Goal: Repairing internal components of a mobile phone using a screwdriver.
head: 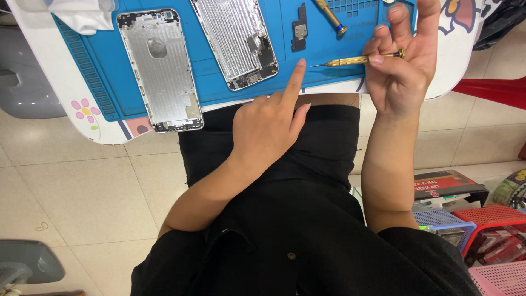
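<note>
With the right hand (400, 71) grasping a brass screwdriver (359, 59) and the left hand (268, 123) empty, forefinger pressing the blue mat (318, 71) beside the opened phone body (238, 41), this looks like screw work, calling next for tip alignment.

A slim gold screwdriver (359, 59) lies level, tip leftward, above the blue mat's (323, 66) near edge.
</note>
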